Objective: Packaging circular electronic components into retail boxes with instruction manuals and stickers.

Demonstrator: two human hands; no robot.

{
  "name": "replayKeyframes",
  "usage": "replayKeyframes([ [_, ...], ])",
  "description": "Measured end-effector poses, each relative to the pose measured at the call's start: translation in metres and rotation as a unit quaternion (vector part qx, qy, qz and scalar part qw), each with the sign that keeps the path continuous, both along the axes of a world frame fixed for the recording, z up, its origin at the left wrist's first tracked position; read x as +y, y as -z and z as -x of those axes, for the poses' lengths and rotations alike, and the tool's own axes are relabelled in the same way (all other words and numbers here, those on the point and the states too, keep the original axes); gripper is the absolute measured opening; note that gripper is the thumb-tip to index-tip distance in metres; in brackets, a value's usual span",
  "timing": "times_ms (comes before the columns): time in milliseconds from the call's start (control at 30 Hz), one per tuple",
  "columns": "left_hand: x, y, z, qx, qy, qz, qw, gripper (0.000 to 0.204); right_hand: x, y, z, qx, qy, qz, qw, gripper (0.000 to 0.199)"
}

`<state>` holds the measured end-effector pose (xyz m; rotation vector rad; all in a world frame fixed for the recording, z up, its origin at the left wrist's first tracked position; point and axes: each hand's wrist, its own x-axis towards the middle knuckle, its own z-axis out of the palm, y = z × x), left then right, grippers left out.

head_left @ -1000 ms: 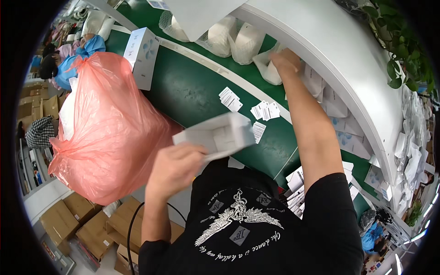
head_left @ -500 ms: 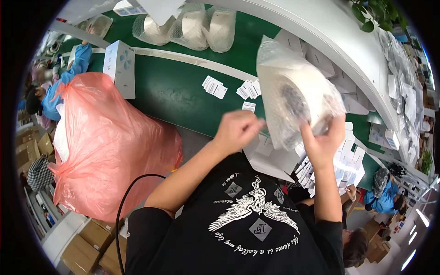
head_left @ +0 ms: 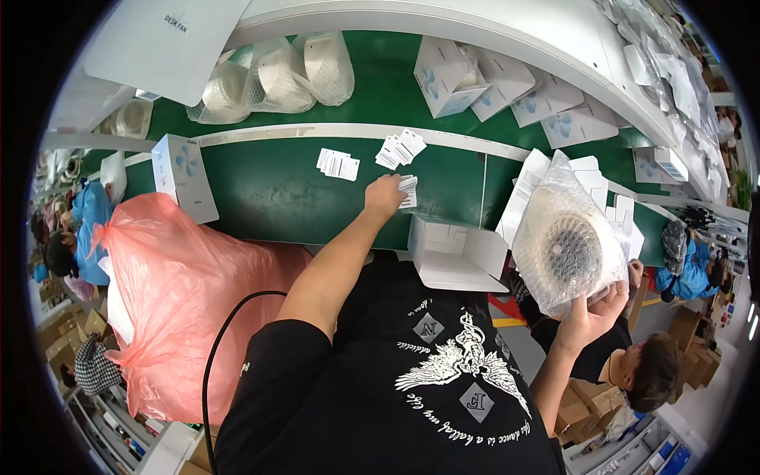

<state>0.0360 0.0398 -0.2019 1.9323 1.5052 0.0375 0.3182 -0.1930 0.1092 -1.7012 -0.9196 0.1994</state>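
Note:
My right hand [head_left: 595, 317] grips the lower edge of a white fan in bubble wrap [head_left: 566, 241], holding it tilted at the right, its round grille showing through the film. My left hand [head_left: 385, 198] reaches forward over the green bench, its curled fingertips on a small stack of printed paper slips [head_left: 408, 192]. Two more groups of slips lie beyond it: one spread pile [head_left: 400, 149] and one to the left [head_left: 338, 165]. Between my arms, at the bench's near edge, stands an open white box [head_left: 459, 253].
A large pink plastic bag [head_left: 198, 301] bulges at the left, beside an upright white carton [head_left: 184, 178]. Bubble-wrapped fans [head_left: 281, 75] and several white cartons [head_left: 507, 83] stand at the back. White papers [head_left: 526, 186] lie behind the held fan. A person [head_left: 625, 364] is close by on the right.
My right hand has carried the wrapped fan down and to the right. My left hand has gone forward to the slips. The view has shifted, showing more of the open box and back cartons.

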Motion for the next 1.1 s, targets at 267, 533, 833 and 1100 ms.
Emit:
replayKeyframes([
  [267, -0.01, -0.043, 0.019, -0.256, -0.175, -0.139, 0.941, 0.025, 0.007, 0.014, -0.01, 0.027, -0.01, 0.022, 0.999, 0.068],
  [533, -0.057, -0.242, -0.012, -0.244, 0.242, -0.327, 0.88, 0.024, 0.059, 0.002, -0.004, 0.063, -0.041, -0.071, 0.995, 0.07],
  [833, -0.089, -0.184, 0.022, -0.117, -0.032, 0.085, 0.989, 0.035, 0.056, 0.002, 0.0, -0.14, -0.443, 0.184, 0.866, 0.073],
  [1100, -0.09, -0.159, 0.024, -0.183, 0.008, 0.012, 0.983, 0.041, 0.093, 0.064, 0.066, -0.466, -0.517, 0.223, 0.683, 0.063],
])
